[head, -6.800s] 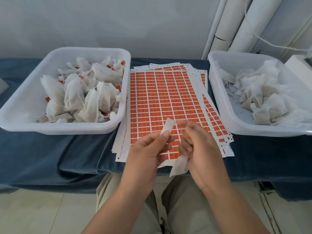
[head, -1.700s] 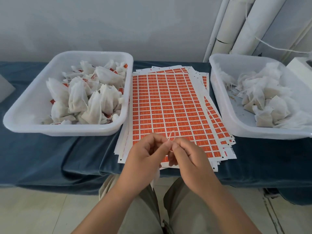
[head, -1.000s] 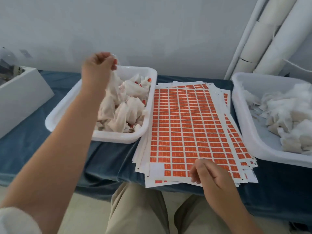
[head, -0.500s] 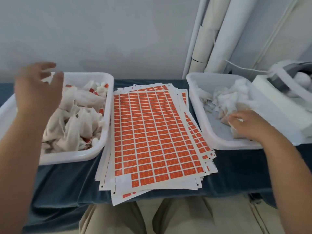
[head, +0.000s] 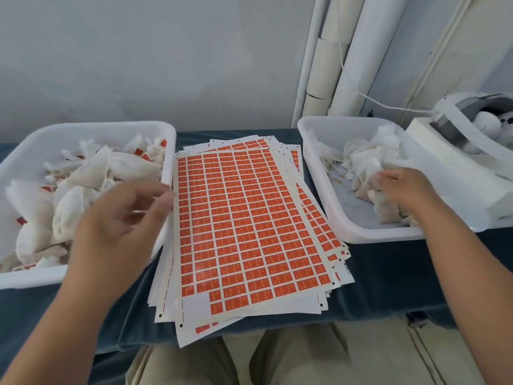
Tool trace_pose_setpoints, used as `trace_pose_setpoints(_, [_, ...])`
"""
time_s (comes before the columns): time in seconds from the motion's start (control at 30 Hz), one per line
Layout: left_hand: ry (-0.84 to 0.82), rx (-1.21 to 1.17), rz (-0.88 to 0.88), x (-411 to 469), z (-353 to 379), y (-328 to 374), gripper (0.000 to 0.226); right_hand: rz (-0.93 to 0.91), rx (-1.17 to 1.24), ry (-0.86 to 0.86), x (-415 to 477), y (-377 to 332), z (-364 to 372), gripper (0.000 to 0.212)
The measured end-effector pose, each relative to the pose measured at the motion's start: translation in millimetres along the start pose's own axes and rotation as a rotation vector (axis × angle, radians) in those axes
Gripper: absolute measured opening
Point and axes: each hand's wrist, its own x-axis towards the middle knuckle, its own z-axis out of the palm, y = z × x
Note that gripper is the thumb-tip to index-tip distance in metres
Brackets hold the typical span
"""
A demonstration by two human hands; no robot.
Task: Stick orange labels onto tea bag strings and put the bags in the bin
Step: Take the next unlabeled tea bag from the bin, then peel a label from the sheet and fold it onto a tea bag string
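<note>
A person's left hand (head: 119, 226) hovers empty, fingers spread, over the left bin (head: 91, 127), where a heap of tea bags (head: 91, 173) already carries orange labels. The right hand (head: 404, 187) reaches among unlabelled bags (head: 369, 159) in the right bin (head: 341, 218); its grip cannot be told. The label sheets (head: 244, 218) on the bench (head: 388, 273) look barely used, so much work appears left.

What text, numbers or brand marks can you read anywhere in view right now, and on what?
No text is legible.
Orange labels: pale print on each, too small to read.
Label sheet margin: only black dots, no words.
White machine: no marking visible.
</note>
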Motion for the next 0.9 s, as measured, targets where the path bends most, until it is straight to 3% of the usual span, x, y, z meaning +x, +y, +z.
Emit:
trace_pose_setpoints(0.1, [-0.14,-0.078,-0.076,-12.5,14.7,3.3,0.018,-0.116,0.249,0.146,-28.6,-8.6,-13.5,0.019])
trace_pose_setpoints(0.23, [-0.317,-0.18,-0.156,-27.9,39.7,16.1,0.027,-0.181,0.643,0.171,-80.6,-37.1,-15.7,0.017])
trace_pose_setpoints(0.4, [-0.469,-0.286,-0.188,-46.5,74.3,34.8,0.032,-0.23,0.948,-0.059,-151.3,-67.4,8.4,0.045])
trace_pose_setpoints(0.5, [-0.474,-0.327,-0.192,-56.5,91.8,46.2,0.035,-0.226,0.927,-0.196,-194.2,-79.3,37.8,0.047])
trace_pose_setpoints(0.7, [-0.478,-0.462,-0.276,-76.4,107.6,50.1,0.044,-0.379,0.739,-0.184,-256.2,-98.4,85.4,0.02])
trace_pose_setpoints(0.8, [-0.402,-0.503,-0.409,-74.1,105.1,43.4,0.023,-0.429,0.664,-0.222,-271.4,-102.6,96.5,0.024])
trace_pose_setpoints(0.9, [-0.424,-0.57,-0.496,-69.9,97.4,34.9,0.039,-0.445,0.68,-0.076,-275.4,-103.2,96.5,0.018])
